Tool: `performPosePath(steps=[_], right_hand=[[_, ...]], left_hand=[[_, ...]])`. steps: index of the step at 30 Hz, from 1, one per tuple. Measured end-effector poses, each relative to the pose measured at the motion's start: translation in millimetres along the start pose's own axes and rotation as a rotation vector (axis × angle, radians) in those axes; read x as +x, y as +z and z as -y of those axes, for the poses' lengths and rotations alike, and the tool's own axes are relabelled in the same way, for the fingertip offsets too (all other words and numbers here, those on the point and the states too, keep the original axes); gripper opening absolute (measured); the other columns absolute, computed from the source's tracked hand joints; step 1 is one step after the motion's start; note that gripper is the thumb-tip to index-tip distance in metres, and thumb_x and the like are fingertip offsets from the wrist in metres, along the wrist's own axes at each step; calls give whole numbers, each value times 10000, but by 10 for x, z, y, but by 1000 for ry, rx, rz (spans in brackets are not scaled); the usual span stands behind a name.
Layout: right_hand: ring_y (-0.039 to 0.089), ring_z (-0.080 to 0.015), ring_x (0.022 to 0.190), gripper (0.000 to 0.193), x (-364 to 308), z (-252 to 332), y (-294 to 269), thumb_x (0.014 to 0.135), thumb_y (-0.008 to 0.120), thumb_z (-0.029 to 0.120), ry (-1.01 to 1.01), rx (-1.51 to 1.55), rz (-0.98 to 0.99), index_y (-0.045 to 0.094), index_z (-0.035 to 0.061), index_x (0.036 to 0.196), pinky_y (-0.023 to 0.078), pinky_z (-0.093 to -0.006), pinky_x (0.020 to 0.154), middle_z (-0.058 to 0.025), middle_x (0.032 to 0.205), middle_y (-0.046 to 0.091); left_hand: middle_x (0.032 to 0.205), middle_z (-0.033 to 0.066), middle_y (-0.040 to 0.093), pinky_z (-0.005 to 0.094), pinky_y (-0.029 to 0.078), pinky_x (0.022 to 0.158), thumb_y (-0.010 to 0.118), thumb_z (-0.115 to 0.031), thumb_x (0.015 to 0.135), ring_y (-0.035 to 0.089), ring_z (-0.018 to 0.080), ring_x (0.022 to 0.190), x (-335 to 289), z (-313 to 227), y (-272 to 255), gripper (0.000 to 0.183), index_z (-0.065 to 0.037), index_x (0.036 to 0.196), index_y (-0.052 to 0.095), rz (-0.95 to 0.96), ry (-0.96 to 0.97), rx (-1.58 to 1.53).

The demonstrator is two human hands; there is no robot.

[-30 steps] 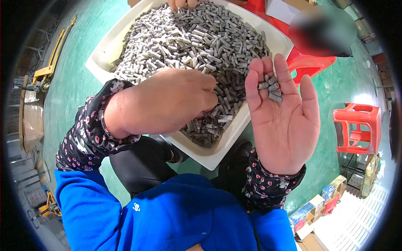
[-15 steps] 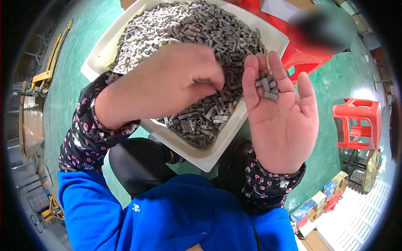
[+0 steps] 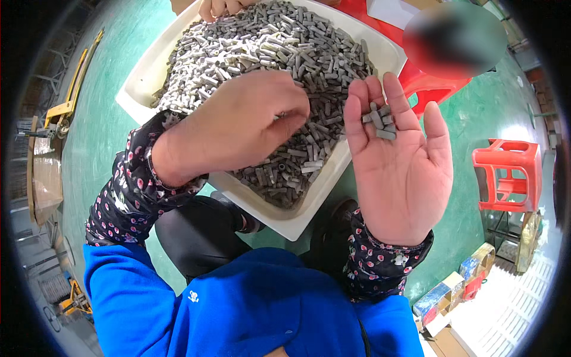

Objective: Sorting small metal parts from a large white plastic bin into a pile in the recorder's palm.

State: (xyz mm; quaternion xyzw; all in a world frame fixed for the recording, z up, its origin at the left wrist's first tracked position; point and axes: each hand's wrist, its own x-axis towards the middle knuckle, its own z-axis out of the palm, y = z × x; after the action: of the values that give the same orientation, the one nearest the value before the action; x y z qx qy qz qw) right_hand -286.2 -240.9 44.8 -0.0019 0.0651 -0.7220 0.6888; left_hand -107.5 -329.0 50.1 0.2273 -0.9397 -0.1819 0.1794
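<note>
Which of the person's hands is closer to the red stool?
The right. The right hand, open palm-up with a few small gray pieces on its fingers, is beside the red stool; the left hand is over the white tray, farther off.

Left hand (image 3: 238, 128) fingertips curled under, grasp hidden; white tray (image 3: 297, 223) far rim cut off; another person's hand (image 3: 217, 8) cropped at top edge.

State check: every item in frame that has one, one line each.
left hand: palm down over the tray, fingers curled at the pieces
right hand: open, palm up, a few grey pieces lying on its fingers
white tray: heaped with grey cylindrical pieces
red stool: upright on the green floor, nothing on it
</note>
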Motion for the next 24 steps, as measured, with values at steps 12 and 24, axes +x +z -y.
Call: performPosePath(steps=[12, 24], right_hand=[[398, -376, 1211, 491, 29, -17, -7, 969, 337, 287, 60, 46, -24, 374, -116, 1247, 332, -467, 1046, -270, 1238, 447], [397, -375, 1212, 495, 31, 8, -36, 976, 333, 270, 20, 13, 34, 334, -129, 1268, 337, -469, 1052, -248, 1215, 442]], left_hand=[[850, 57, 557, 276, 445, 657, 683, -18, 741, 545, 185, 739, 141, -49, -200, 131, -42, 855, 621, -52, -76, -167], [765, 93, 509, 384, 432, 724, 638, -26, 646, 501, 298, 802, -30, 23, 98, 124, -22, 758, 585, 111, 30, 78]])
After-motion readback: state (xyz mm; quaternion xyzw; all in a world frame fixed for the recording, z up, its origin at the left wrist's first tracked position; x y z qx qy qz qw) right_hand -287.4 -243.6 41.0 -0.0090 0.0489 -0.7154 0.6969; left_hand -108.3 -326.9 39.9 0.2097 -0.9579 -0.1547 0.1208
